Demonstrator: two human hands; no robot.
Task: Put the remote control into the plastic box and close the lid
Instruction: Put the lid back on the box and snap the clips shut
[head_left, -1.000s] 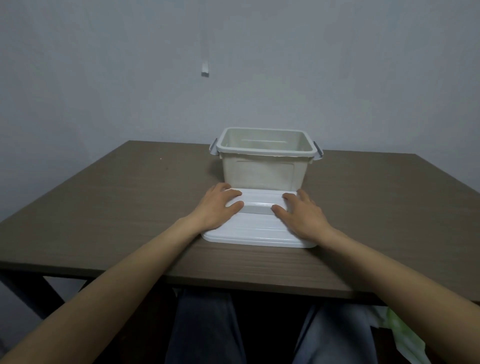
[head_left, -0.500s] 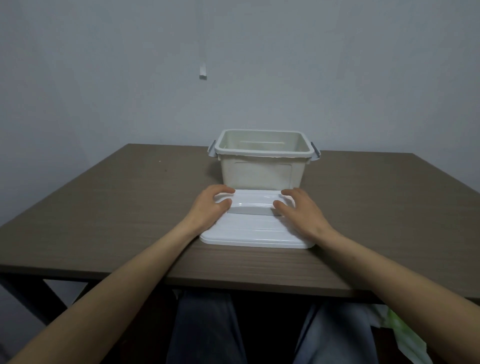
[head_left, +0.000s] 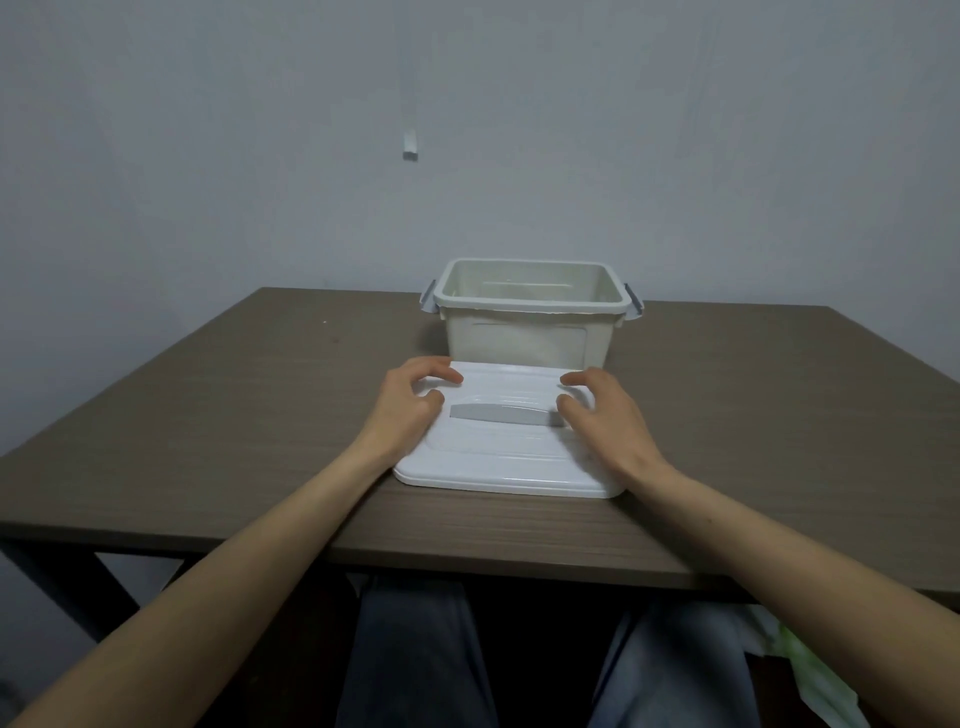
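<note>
An open off-white plastic box (head_left: 519, 338) with grey side latches stands mid-table, and its floor is hidden behind the front wall. Its white lid (head_left: 498, 457) with a grey handle strip (head_left: 498, 413) lies on the table just in front of it. My left hand (head_left: 405, 410) grips the lid's left side, with fingers curled over the far left corner. My right hand (head_left: 608, 415) grips the right side the same way, thumb by the handle. No remote control is visible.
The brown wooden table (head_left: 234, 415) reaches to a plain grey wall behind the box. My knees in jeans (head_left: 415, 654) show under the near edge. A pale green bag (head_left: 810, 670) lies on the floor at lower right.
Both hands went from lying flat on the lid to curling their fingers over its far corners. The lid's far edge looks slightly raised.
</note>
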